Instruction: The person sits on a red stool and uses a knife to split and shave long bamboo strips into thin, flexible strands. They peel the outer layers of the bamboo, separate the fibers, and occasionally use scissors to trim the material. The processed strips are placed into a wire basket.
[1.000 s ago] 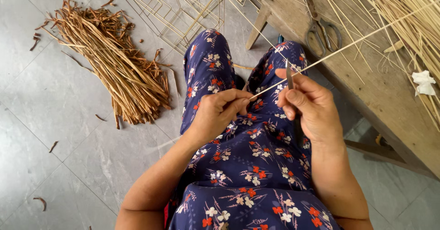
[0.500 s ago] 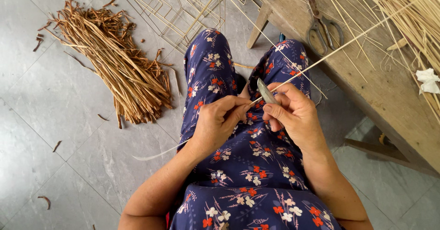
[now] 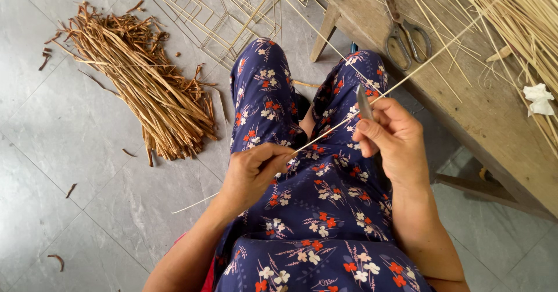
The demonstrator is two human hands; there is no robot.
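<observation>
Strip [image 3: 372,101] of pale cane: thin, light, springy, likely to snap if bent sharply. Spans lap to desk [image 3: 465,117] edge. Pinched in left hand [image 3: 253,173] grip; right hand [image 3: 392,138] grip closed around knife [image 3: 364,102]. Best held near the cut.

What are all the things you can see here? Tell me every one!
Thin strip: one, pale yellow, pinched in both hands, slanting up to the bench.
Knife: one, grey blade, in the right hand, against the strip.
Scissors: one pair, dark grey, on the bench.
Bench: one, bare wood, at right.
Loose strips: many, pale yellow, on the bench.
Brown bundle: one heap, on the floor at left.
Frames: several, pale, on the floor at top.
White scrap: one, bench edge.
Left hand: over the lap.
Right hand: over the lap.
</observation>
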